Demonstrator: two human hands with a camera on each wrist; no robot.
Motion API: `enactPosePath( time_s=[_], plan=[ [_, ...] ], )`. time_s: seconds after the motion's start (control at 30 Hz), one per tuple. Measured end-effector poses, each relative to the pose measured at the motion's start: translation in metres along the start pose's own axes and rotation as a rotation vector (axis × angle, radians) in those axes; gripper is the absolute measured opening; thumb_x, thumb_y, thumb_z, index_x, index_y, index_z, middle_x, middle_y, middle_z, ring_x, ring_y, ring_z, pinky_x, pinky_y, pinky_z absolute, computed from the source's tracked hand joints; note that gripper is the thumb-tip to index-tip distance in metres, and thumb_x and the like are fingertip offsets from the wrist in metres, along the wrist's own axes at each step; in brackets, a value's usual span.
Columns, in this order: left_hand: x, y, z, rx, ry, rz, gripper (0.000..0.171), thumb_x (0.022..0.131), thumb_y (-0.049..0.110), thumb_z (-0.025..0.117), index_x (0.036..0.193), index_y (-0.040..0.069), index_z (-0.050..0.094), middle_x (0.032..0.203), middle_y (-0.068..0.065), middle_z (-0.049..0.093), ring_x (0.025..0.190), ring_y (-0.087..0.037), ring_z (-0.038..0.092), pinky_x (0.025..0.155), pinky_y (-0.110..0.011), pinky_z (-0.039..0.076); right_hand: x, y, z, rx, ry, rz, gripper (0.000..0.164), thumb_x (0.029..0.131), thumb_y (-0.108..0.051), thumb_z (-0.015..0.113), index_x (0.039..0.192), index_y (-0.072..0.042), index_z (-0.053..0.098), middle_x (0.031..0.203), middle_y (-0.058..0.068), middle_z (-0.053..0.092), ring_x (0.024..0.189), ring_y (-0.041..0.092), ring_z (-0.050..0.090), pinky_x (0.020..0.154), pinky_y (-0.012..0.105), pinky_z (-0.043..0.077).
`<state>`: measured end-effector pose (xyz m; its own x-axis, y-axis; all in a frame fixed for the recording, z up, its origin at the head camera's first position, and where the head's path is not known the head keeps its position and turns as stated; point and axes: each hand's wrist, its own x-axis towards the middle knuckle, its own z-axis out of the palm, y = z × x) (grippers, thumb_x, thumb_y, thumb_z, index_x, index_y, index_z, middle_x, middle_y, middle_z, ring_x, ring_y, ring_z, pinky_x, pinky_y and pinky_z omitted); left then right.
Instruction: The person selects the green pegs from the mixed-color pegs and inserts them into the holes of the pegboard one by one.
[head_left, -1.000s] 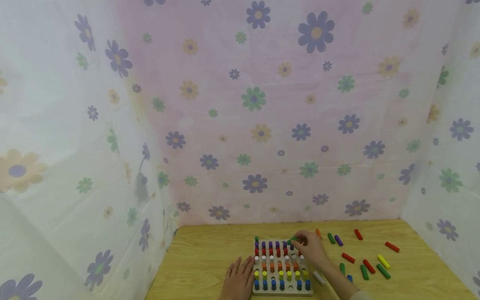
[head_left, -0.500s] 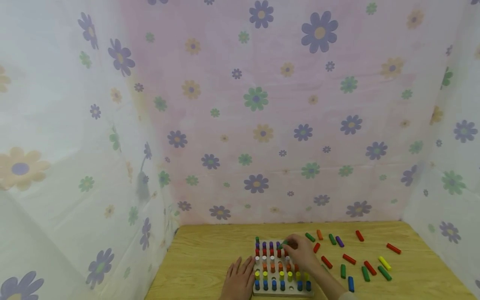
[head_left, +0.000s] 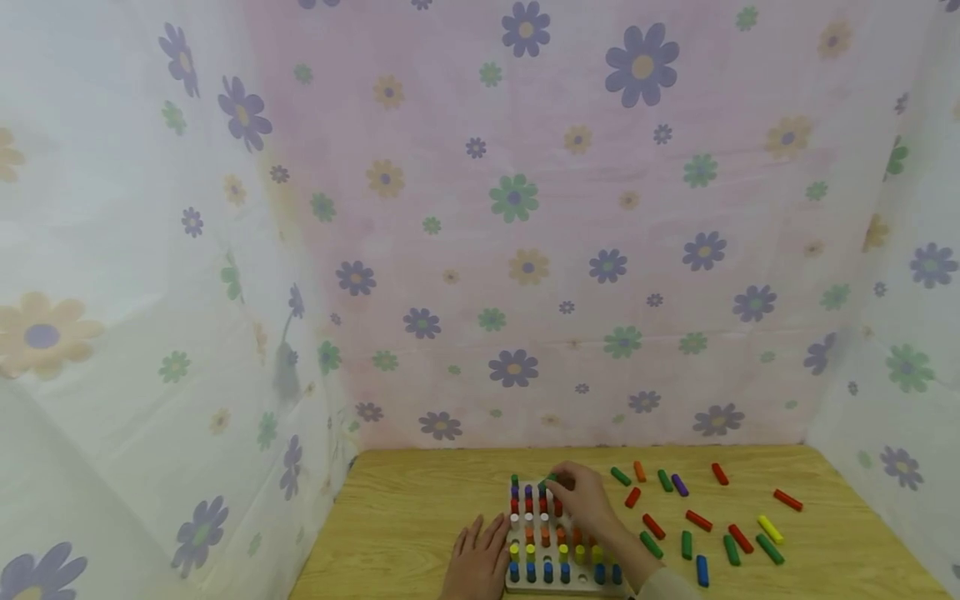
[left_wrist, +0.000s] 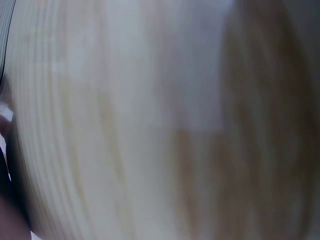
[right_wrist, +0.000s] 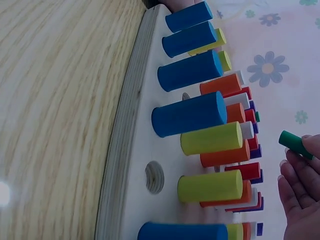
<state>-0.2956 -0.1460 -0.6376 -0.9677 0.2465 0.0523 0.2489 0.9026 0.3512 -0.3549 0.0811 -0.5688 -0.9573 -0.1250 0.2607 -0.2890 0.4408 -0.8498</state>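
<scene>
My right hand (head_left: 587, 500) pinches a green peg (right_wrist: 295, 143) between thumb and fingers, over the far row of a pale wooden pegboard (right_wrist: 127, 125). Upright pegs fill the board in coloured rows: blue (head_left: 548, 572) at the front, then yellow, orange, white, red and purple. A single green peg (head_left: 515, 480) stands at the far left corner. Some holes show bare, one in the blue row. My left hand (head_left: 476, 557) rests on the table at the board's left edge, fingers spread. Part of the board's right side is hidden behind my right hand and forearm.
Loose pegs lie scattered on the wooden table (head_left: 405, 517) right of the board, among them a yellow peg (head_left: 769, 529), a blue peg (head_left: 702, 571) and several red and green ones. Flower-patterned sheets (head_left: 450, 292) enclose the table at the back and sides.
The right hand has moved left along the board's far row with the green peg, uncovering loose pegs on the right. The left hand has stayed in place.
</scene>
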Motion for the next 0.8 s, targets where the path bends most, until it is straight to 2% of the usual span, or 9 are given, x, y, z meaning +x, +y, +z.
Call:
enactPosePath(
  time_s=[0.2,0.5,0.8],
  plan=[
    [0.0,-0.001,0.001,0.01,0.019,0.0,0.054,0.111,0.051,0.028,0.155,0.026,0.048,0.157,0.005,0.049,0.147,-0.039,0.037,0.117,-0.063,0.029,0.008,-0.001,0.012,-0.031,0.039,0.002,0.006,0.097,-0.01,0.071,0.103,-0.008,0.072,0.093,-0.002,0.07,0.084,0.012,0.064,0.071,0.029,0.057],
    [-0.001,-0.003,-0.001,0.0,0.018,0.01,0.055,0.111,0.052,0.027,0.156,0.026,0.048,0.157,0.004,0.048,0.147,-0.039,0.037,0.117,-0.064,0.03,0.025,0.001,0.028,-0.057,-0.006,0.042,0.013,0.097,-0.008,0.07,0.11,-0.005,0.074,0.098,0.001,0.072,0.089,0.015,0.067,0.076,0.036,0.06],
    [0.002,-0.005,0.002,0.004,0.004,0.02,0.058,0.111,0.055,0.022,0.157,0.028,0.046,0.159,0.006,0.046,0.148,-0.038,0.035,0.117,-0.063,0.029,0.03,0.009,0.041,-0.197,0.031,0.023,0.012,0.096,-0.007,0.072,0.106,-0.003,0.075,0.09,0.0,0.071,0.079,0.013,0.064,0.07,0.035,0.059]
  ],
)
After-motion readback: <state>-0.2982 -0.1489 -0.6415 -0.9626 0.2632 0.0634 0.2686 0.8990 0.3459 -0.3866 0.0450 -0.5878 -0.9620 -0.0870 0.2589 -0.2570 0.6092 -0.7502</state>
